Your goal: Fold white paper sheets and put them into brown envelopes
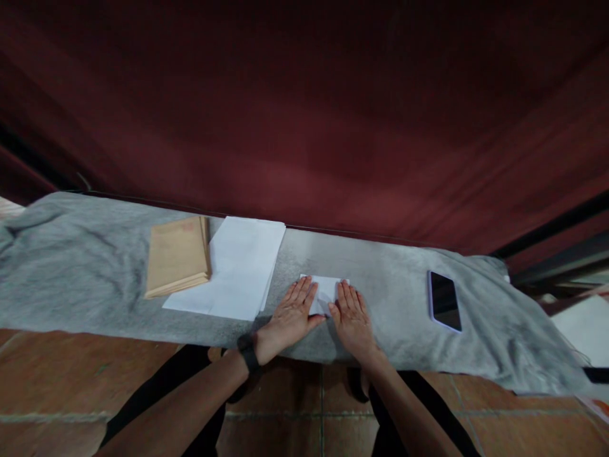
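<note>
A small piece of folded white paper (326, 292) lies on the grey cloth in front of me. My left hand (292, 312) rests flat over its left side, fingers stretched out and pointing away from me. Over the right side lies my right hand (352, 317), also flat with fingers extended. Both palms press down on the paper, and its middle shows between them. The parts under my hands are hidden.
To the left, a stack of large white sheets (242, 266) is partly covered by brown envelopes (176, 254). A phone (444, 301) with a purple edge lies at the right. Grey cloth (390, 273) covers the narrow surface, with a dark red panel (304, 127) behind it.
</note>
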### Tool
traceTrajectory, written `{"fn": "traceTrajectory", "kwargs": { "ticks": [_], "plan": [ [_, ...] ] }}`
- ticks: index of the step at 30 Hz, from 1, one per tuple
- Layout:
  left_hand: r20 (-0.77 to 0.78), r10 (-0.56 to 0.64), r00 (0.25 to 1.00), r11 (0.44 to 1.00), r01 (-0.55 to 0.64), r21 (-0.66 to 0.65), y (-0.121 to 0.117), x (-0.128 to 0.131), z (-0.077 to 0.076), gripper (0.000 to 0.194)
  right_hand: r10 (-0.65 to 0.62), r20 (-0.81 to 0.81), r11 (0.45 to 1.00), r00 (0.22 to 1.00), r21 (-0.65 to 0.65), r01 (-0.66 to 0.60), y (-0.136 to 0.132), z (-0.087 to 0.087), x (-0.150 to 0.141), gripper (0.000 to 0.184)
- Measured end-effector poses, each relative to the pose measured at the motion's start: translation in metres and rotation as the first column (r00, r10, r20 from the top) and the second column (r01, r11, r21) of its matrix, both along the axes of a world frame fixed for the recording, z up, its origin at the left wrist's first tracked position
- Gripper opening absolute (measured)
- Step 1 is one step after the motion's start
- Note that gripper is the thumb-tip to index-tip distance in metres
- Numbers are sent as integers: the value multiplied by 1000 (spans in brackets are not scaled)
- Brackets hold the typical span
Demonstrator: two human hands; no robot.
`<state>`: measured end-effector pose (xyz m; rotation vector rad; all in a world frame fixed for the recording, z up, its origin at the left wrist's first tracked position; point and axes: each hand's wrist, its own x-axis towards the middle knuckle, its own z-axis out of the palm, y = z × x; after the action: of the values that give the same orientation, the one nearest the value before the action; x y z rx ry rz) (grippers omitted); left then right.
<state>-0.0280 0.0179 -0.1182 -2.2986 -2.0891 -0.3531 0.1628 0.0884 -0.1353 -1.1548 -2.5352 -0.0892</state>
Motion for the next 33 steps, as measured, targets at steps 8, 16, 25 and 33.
{"fn": "traceTrajectory", "kwargs": {
  "ticks": [8,16,25,33],
  "plan": [
    [-46,-132,990,987,127,-102,1,-6,13,49,-28,12,999,1000,-24,28,4,-1,4,60],
    [-100,-175,979,980,164,-109,-3,-6,20,47,-50,-17,998,999,-48,49,2,1,5,58],
    [-10,-6,1000,1000,6,7,14,15,20,53,9,-78,980,997,-195,-24,3,18,-19,55],
    [-39,54,998,999,-54,8,25,19,-2,58,-16,12,984,1000,-178,18,6,15,-33,55]
  ]
}}
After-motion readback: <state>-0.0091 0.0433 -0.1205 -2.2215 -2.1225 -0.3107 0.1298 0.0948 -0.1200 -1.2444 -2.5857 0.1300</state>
